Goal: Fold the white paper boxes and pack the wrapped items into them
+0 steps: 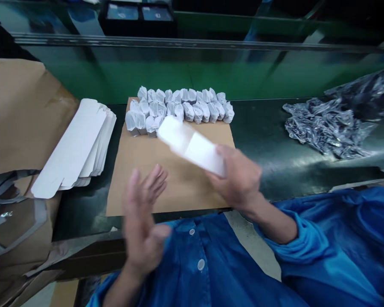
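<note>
My right hand [238,177] is closed round one end of a small white carton [198,149], whose flap end points up and to the left. The carton is held tilted above a brown cardboard sheet [176,183] and looks blurred. My left hand [144,226] is raised at the sheet's near left edge, fingers stretched out and apart, with nothing in it. Beyond the carton, several small items in whitish wrapping [179,104] stand in rows on the far part of the sheet.
Left of the sheet lies a stack of flat white cartons [73,149], beside a large brown cardboard box [22,115]. Crumpled clear plastic bags [326,125] lie on the right of the dark table [259,140]. A green panel [192,70] and a rail run along the back.
</note>
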### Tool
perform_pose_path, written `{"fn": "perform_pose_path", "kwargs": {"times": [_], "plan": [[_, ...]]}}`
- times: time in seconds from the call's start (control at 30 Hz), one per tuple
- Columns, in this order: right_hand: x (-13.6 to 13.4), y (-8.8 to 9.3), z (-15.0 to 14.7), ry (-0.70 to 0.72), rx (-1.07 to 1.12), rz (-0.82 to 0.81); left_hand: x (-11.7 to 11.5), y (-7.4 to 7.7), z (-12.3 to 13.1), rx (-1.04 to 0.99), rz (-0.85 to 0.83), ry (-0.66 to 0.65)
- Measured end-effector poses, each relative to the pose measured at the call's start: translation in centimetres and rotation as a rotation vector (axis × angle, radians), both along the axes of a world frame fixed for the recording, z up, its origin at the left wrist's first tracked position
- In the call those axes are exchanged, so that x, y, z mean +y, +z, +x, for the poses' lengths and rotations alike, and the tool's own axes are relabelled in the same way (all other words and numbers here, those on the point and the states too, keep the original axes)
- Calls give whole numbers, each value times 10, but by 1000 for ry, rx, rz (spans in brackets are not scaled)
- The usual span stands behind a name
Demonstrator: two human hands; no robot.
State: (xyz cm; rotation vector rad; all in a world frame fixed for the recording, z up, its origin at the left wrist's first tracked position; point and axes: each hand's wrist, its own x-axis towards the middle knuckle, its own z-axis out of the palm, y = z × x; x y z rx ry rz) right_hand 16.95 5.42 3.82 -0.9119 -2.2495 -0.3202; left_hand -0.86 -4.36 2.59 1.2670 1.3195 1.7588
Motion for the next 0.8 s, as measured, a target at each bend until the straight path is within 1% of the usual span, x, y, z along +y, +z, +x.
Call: {"fn": "perform_pose_path", "kwargs": {"times": [0.03, 0.07, 0.13, 0.17, 0.2, 0.23, 0.3, 0.37, 0.4, 0.43, 0.47, 0.5, 0.57, 0.6, 0.63, 0.7, 0.73, 0.8], "plan": [[-9, -4, -6, 47, 3, -45, 4, -1, 11, 26, -17, 4], [-18, -7, -11, 128, -12, -126, 9, -3, 20, 44, -50, 72], [-32, -5, -16, 321, -30, -377, 20, -5, 26, 100, -141, 222], [-34, -2, -17, 370, 9, -509, 24, -6, 24, 145, -187, 258], [-33, 3, -16, 386, 74, -616, 27, -6, 20, 203, -221, 246], [-29, 8, -15, 388, 149, -693, 28, -6, 15, 265, -243, 197], [-15, 16, -13, 414, 279, -762, 28, -5, 6, 366, -228, 104], [0, 20, -12, 535, 309, -833, 26, -3, 1, 419, -199, 60], [6, 20, -12, 603, 312, -906, 24, -3, -1, 429, -198, 43], [12, 20, -11, 641, 345, -994, 22, -2, -2, 435, -212, 26], [17, 19, -11, 642, 414, -1085, 21, -1, -3, 441, -236, 13], [21, 17, -11, 608, 523, -1170, 19, 0, -4, 450, -265, 2], [27, 15, -13, 499, 771, -1304, 18, 2, -4, 484, -304, -13], [30, 14, -15, 462, 849, -1371, 17, 4, -4, 509, -304, -25], [31, 14, -18, 458, 877, -1449, 17, 5, -4, 540, -290, -38], [32, 14, -24, 515, 847, -1593, 18, 6, -3, 611, -238, -64], [30, 15, -26, 549, 825, -1633, 18, 5, -3, 646, -212, -68], [25, 16, -30, 591, 790, -1637, 19, 2, -2, 705, -173, -57]]}}
